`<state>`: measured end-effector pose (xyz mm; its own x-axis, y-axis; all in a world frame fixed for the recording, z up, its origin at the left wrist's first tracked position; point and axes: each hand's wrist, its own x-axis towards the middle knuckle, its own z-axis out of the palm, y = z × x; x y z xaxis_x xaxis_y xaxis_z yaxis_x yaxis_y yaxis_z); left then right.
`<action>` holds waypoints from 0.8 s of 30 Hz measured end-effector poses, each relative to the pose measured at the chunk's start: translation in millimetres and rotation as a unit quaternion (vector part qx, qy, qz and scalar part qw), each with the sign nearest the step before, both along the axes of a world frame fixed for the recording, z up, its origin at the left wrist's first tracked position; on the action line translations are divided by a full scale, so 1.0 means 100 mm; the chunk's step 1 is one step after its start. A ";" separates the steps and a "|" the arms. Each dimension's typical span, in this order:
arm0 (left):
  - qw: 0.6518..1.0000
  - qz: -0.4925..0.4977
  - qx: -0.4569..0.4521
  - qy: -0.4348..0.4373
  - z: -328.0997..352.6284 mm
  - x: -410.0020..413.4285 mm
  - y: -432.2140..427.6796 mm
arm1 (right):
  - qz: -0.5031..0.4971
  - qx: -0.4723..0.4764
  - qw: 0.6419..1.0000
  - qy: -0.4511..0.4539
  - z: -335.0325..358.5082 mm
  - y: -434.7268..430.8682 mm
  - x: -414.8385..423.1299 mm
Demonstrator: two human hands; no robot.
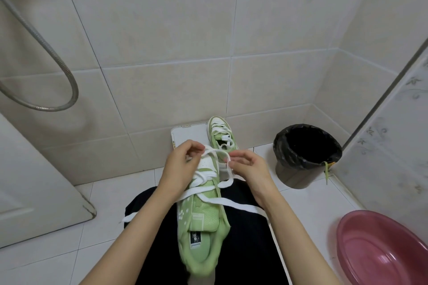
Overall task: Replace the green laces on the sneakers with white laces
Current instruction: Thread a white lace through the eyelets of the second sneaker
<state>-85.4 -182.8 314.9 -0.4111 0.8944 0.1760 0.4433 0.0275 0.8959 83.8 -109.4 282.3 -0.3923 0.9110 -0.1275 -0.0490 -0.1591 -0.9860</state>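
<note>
A light green sneaker (201,220) lies on my lap, heel toward me, toe pointing away. A white lace (234,203) crosses its front, with loose ends trailing over both forearms. My left hand (180,164) pinches the lace at the left of the toe. My right hand (250,165) pinches a loop of the same lace at the right. A second green sneaker (221,133) with white lacing stands farther off on a white scale (185,135). A green lace (326,172) hangs over the bin's rim.
A black-lined waste bin (305,155) stands on the floor at the right. A pink basin (382,250) sits at the lower right. A metal shower hose (58,58) hangs at the left. Tiled walls close in ahead, with a glass door at the right.
</note>
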 end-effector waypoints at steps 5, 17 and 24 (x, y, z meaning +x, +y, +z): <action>0.995 0.019 0.049 0.089 -0.06 0.13 -0.49 | 0.013 0.087 0.984 -0.154 0.02 -0.23 0.26; 0.979 -0.009 -0.013 0.203 -0.35 0.35 -0.80 | -0.027 0.256 0.867 -0.427 -0.03 -0.77 0.05; 0.968 0.239 0.025 0.073 -0.31 -0.10 -1.10 | -0.109 0.269 0.842 -0.454 -0.10 -0.85 -0.03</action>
<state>-95.0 -292.6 284.1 -0.7434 0.5968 0.3021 0.5128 0.2185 0.8302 80.7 -194.2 272.7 -0.1720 0.9706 0.1686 0.7943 0.2379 -0.5590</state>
